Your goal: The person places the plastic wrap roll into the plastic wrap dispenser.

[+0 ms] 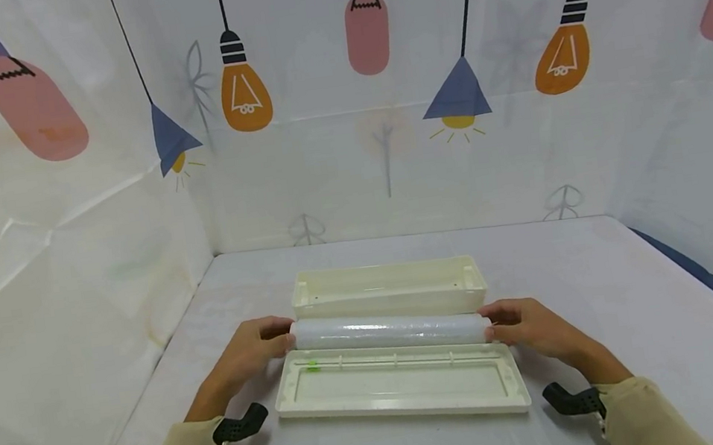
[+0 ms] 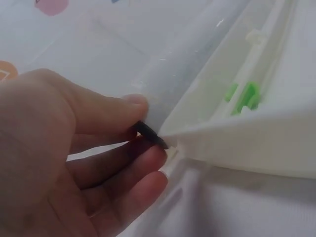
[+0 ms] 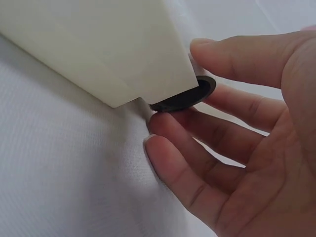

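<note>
A roll of cling film (image 1: 391,329) lies crosswise between the two hands in the head view. My left hand (image 1: 255,352) grips its left end, the thumb on the near side and the fingers behind. At the right end my right hand (image 1: 533,327) holds it the same way. The wrist views show a black rim (image 2: 148,133) at the left end and a black ring (image 3: 210,88) at the right one, between thumb and fingers. Just behind the roll stands an open cream box (image 1: 388,308). A cream lid (image 1: 405,389) lies in front, inner side up.
A small green slider (image 1: 312,366) sits on the lid's rail near its left end. The white-covered table (image 1: 606,272) meets white cloth walls (image 1: 390,173) printed with lamps at the back and sides. Both forearms carry black wrist mounts (image 1: 241,423).
</note>
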A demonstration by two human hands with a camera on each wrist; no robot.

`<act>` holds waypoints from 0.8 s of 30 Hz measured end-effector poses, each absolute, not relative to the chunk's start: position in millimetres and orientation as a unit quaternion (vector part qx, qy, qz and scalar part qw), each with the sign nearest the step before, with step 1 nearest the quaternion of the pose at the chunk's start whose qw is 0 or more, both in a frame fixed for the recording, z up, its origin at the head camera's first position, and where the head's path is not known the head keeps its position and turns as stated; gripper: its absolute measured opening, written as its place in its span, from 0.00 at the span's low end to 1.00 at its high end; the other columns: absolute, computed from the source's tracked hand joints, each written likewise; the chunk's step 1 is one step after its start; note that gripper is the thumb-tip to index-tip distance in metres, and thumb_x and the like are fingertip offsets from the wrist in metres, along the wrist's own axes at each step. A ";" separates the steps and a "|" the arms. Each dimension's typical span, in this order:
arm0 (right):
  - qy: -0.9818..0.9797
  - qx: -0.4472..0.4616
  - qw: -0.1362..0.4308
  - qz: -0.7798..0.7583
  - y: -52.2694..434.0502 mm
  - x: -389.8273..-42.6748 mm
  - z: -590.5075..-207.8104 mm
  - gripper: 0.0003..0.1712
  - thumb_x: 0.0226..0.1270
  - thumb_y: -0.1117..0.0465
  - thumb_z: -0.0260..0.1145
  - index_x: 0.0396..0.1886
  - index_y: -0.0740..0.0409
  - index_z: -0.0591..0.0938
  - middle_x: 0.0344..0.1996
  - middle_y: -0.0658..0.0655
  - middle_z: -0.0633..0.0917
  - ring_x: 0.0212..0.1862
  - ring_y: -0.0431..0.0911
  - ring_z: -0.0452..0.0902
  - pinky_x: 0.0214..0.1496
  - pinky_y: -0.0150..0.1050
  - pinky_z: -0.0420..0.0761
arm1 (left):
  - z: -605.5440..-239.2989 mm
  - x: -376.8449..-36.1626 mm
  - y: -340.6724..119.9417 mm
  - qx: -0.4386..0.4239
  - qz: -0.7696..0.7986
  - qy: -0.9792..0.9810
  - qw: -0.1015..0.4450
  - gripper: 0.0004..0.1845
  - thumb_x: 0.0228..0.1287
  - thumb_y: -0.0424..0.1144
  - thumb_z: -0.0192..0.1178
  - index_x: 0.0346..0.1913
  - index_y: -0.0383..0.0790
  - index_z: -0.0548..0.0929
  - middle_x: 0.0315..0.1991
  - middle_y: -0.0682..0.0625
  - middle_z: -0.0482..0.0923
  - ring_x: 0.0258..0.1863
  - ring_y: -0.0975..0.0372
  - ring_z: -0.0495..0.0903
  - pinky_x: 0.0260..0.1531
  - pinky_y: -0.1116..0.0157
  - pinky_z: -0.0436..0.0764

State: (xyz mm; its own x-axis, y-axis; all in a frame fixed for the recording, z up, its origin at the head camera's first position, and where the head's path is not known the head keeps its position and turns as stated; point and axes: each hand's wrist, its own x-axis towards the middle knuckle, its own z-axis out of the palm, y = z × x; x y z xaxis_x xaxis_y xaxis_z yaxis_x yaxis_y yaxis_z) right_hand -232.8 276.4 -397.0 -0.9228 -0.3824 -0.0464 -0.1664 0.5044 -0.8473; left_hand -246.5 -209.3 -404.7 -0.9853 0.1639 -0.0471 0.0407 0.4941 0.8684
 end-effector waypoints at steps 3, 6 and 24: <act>0.855 -0.158 0.104 -0.483 278.7 -232.5 -396.2 0.31 0.70 0.53 0.69 0.65 0.66 0.75 0.58 0.63 0.81 0.58 0.54 0.78 0.50 0.38 0.81 | -403.2 -248.3 -208.3 0.063 0.507 0.858 0.051 0.21 0.69 0.41 0.65 0.61 0.34 0.81 0.53 0.45 0.83 0.49 0.56 0.81 0.50 0.58 0.82; 0.854 -0.152 0.098 -0.487 280.2 -232.0 -394.2 0.32 0.71 0.53 0.68 0.67 0.68 0.73 0.59 0.65 0.80 0.55 0.53 0.80 0.50 0.39 0.82 | -401.4 -249.8 -207.6 0.062 0.514 0.854 0.044 0.22 0.68 0.42 0.66 0.60 0.34 0.81 0.53 0.46 0.83 0.49 0.56 0.81 0.50 0.59 0.82; 0.845 -0.132 0.037 -0.517 276.2 -227.5 -396.2 0.31 0.70 0.52 0.69 0.66 0.63 0.76 0.61 0.65 0.79 0.52 0.52 0.82 0.51 0.40 0.83 | -402.9 -244.2 -208.6 0.070 0.572 0.817 0.018 0.26 0.67 0.45 0.67 0.63 0.33 0.79 0.58 0.41 0.80 0.51 0.53 0.82 0.52 0.59 0.82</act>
